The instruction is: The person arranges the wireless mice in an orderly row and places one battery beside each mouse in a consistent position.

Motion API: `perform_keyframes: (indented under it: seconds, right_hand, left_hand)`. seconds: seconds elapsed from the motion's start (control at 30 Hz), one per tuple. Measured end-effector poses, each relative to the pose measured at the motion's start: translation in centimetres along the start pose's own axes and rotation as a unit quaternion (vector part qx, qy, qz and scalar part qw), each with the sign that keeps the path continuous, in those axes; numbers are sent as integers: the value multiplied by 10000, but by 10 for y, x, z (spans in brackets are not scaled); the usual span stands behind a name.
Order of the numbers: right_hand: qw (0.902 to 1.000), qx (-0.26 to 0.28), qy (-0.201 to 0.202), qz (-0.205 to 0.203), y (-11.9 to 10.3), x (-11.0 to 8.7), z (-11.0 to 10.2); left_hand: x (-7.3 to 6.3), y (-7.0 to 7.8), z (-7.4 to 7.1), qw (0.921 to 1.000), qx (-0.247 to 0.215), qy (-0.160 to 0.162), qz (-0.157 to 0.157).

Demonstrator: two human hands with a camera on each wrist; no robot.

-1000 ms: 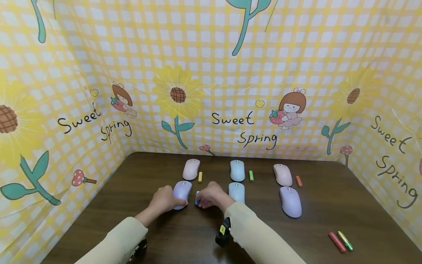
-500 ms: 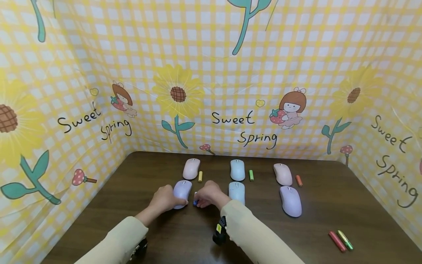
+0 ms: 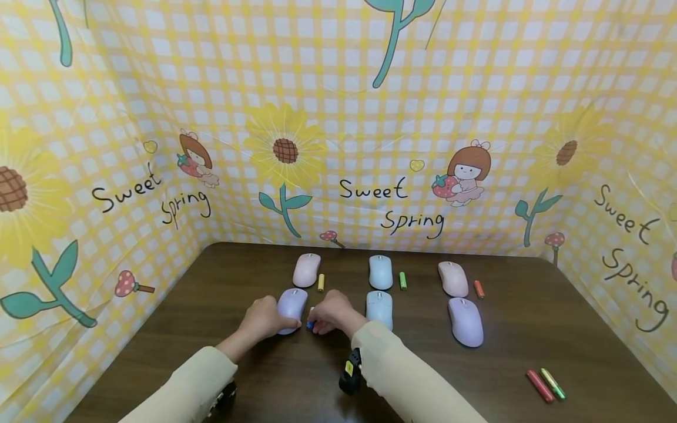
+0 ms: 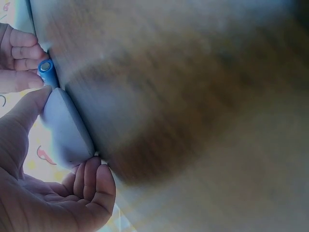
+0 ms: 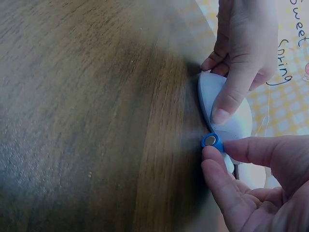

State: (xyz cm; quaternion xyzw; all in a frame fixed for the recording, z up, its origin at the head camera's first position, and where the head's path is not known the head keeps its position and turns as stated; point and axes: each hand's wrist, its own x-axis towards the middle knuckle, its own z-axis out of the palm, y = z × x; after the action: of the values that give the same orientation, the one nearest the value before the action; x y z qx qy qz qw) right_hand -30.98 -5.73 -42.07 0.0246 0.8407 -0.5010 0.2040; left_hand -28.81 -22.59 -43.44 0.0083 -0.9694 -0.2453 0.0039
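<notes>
A lavender computer mouse (image 3: 292, 308) lies on the dark wooden table at the front of the left column. My left hand (image 3: 262, 320) holds it by its sides, thumb on the near right side. Just to the right, my right hand (image 3: 333, 311) pinches a small blue battery (image 5: 217, 144) between thumb and fingers. Seen from the left wrist, the battery (image 4: 48, 76) has its round metal end facing the camera, close beside the mouse (image 4: 67, 128) and the left thumb. My right fingers cover much of the battery in the head view.
Behind are a pink mouse (image 3: 307, 271) and a yellow battery (image 3: 321, 283). Two blue mice (image 3: 381, 272) and a green battery (image 3: 403, 281) lie mid-table. Further right are a pink mouse (image 3: 453, 279), an orange battery (image 3: 479, 289) and a lavender mouse (image 3: 466, 322). Two sticks (image 3: 540, 386) lie front right.
My right hand has shifted slightly left with the blue battery, closer to the lavender mouse. My left hand and the mouse under it have stayed in place.
</notes>
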Motion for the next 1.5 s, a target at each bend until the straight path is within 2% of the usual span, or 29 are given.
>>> perform_keyframes:
  seconds: [0.43,0.8,1.2,1.5]
  right_hand:
    - [9997,-162,-124,-107,0,-1,0]
    - [9988,-417,-220,-159,-2,-4,-10]
    - [9969,-519,-326,-493,-6,-11,-35]
    - [9925,-737,-342,-919,-2,-26,-73]
  left_hand:
    - [-1,0,0,10000,-9,0,-19]
    - [-1,1,-1,10000,-20,-33,-29]
    - [0,1,-1,10000,-56,33,0]
    - [-1,1,-2,10000,-8,-10,-10]
